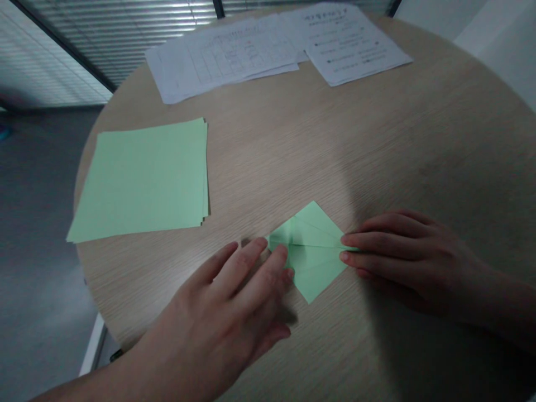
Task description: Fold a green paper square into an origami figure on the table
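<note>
The location appears to be an office or meeting room, as indicated by slatted blinds (138,33), dark frame bars (65,46), a grey floor (33,223) and a round wood-grain counter (272,151) carrying text-covered sheets (247,50).

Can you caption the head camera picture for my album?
Left hand and right hand at opposite ends of a folded green paper, green sheets lying nearby on the table.
</note>
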The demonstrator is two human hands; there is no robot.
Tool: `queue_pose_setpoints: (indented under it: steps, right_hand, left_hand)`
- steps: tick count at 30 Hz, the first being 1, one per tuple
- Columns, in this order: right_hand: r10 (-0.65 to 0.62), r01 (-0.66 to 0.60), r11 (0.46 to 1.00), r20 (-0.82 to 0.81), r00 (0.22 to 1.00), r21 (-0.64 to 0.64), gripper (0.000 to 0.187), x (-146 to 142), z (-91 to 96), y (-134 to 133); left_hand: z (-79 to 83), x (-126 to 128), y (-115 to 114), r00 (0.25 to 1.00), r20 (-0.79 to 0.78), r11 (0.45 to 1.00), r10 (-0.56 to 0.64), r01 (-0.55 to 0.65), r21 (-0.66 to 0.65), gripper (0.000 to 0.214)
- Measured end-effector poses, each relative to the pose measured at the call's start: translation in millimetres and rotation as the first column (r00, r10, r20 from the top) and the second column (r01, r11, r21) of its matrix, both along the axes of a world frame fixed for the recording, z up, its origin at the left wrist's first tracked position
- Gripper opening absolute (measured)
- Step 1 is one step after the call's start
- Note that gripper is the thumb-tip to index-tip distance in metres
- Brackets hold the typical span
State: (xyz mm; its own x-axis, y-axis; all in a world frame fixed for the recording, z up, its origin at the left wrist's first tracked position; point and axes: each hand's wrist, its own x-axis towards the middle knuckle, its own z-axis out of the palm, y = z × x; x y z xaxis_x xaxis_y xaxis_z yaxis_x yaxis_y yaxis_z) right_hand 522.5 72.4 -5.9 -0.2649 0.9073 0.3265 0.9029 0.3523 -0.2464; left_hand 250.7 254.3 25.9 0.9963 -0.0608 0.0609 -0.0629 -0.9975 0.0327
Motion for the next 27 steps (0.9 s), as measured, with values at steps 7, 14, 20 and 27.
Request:
queue_pose_setpoints:
  steps: [7,14,20,27]
  right_hand:
    - [-0.018,0.018,1.0,-0.009,1.0,-0.024,0.017,-3.7,2.5,1.3]
    - [-0.098,0.094,0.982,-0.019,0.995,-0.164,0.022,-18.7,10.4,20.5]
    - [-0.327,0.313,0.912,-0.011,0.945,-0.267,0.003,-35.4,8.9,29.1]
    - [-0.369,0.355,0.917,-0.05,0.928,-0.183,0.047,-9.7,-5.3,36.0]
  left_hand:
    - [-2.6,-8.5,-4.5,1.0,0.009,1.0,0.013,-0.013,-0.021,0.048]
    - [-4.2,4.9,1.0,0.969,0.088,0.973,0.229,-0.23,0.003,0.037]
    - [0.7,45.6,0.3,0.927,-0.058,0.928,0.371,-0.368,0.05,0.064]
    - [-5.1,67.5,6.8,0.952,-0.071,0.942,0.299,-0.306,-0.136,0.048]
